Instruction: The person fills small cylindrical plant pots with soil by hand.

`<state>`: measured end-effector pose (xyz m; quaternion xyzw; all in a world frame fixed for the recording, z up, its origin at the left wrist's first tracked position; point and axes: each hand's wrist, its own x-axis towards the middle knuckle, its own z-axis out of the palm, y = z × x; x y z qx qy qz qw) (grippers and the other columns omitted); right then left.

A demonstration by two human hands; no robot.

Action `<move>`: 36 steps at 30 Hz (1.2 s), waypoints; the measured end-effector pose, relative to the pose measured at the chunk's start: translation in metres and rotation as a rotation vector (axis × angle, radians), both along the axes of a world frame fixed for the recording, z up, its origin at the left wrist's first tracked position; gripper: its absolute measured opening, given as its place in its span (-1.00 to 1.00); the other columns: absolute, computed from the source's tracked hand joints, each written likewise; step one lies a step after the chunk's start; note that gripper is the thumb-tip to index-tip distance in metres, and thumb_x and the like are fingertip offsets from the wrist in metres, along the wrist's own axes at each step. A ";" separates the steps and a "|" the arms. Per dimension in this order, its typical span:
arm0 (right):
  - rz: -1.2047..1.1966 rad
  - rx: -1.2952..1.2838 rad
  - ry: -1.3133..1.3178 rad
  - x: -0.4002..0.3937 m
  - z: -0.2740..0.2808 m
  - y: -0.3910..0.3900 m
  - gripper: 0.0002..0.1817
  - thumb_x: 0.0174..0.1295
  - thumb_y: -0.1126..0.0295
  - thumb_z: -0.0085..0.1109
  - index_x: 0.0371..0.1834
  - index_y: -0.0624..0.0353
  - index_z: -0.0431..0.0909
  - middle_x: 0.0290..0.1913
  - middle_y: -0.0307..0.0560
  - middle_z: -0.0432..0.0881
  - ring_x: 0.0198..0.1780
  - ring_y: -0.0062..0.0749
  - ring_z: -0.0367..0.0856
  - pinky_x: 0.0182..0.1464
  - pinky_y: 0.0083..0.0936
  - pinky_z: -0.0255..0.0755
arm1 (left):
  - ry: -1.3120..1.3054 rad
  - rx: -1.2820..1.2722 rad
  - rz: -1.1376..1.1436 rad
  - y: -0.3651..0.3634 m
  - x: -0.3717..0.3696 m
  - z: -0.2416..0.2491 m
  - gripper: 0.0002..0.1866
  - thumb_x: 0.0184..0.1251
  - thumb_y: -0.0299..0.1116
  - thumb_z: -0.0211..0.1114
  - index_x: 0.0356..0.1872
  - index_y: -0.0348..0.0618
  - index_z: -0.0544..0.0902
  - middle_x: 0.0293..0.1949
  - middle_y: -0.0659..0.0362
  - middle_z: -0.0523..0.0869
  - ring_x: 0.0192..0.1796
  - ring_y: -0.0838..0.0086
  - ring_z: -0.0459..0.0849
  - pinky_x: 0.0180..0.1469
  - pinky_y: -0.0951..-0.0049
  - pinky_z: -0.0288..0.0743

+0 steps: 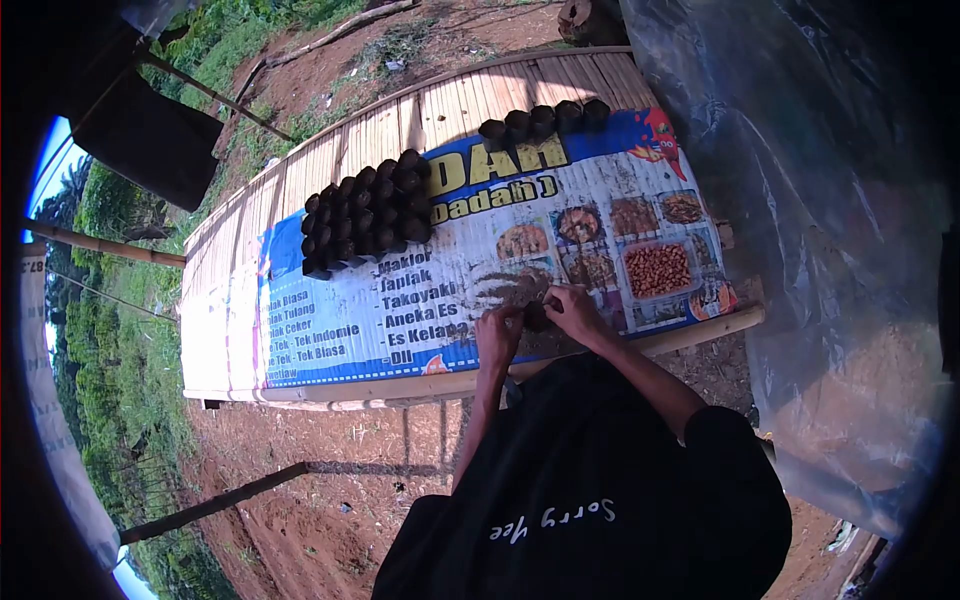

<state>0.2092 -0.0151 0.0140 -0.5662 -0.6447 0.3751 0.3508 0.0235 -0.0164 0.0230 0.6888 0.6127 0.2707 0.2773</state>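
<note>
Both of my hands meet at the near edge of a bamboo table covered by a printed food banner point(480, 250). My left hand point(497, 334) and my right hand point(574, 310) close around a small black soil-filled bag point(537, 316) held between them. Loose dark soil point(515, 287) lies on the banner just beyond my fingers. A block of several filled black bags point(365, 215) stands at the table's middle left. A short row of the same bags point(545, 120) stands at the far edge.
The bamboo slat tabletop point(330, 150) shows bare beyond the banner. A clear plastic sheet point(800, 200) hangs at the right. Red earth point(330, 470), bamboo poles point(210, 505) and green plants point(110, 380) lie below and left of the table.
</note>
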 end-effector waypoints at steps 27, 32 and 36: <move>-0.080 -0.022 0.061 -0.003 0.002 -0.020 -0.90 0.08 0.53 0.21 -0.38 0.27 0.48 -0.44 0.00 0.58 -0.34 -0.13 0.62 -0.28 -0.31 0.45 | -0.028 0.218 0.114 -0.018 0.013 -0.009 -0.86 0.21 -0.41 0.27 -0.23 -0.16 0.67 -0.37 0.05 0.65 -0.23 0.15 0.60 -0.13 0.20 0.39; -0.145 -0.139 0.041 0.004 -0.013 -0.024 -0.87 0.11 0.46 0.24 -0.38 0.27 0.50 -0.48 -0.08 0.62 -0.38 -0.23 0.66 -0.31 -0.36 0.49 | -0.250 -0.045 0.305 -0.032 0.013 -0.002 -0.73 0.30 -0.31 0.26 -0.06 -0.22 0.59 -0.31 0.07 0.69 -0.26 0.26 0.66 -0.17 0.26 0.48; -0.185 -0.517 0.341 0.020 -0.026 -0.021 -0.88 0.21 0.44 0.18 -0.29 0.26 0.49 -0.32 -0.13 0.64 -0.24 -0.32 0.66 -0.20 -0.37 0.52 | -0.430 -0.260 0.337 -0.050 0.006 -0.024 -0.61 0.35 -0.29 0.22 0.12 -0.24 0.50 -0.13 0.01 0.70 -0.21 0.35 0.68 -0.13 0.36 0.53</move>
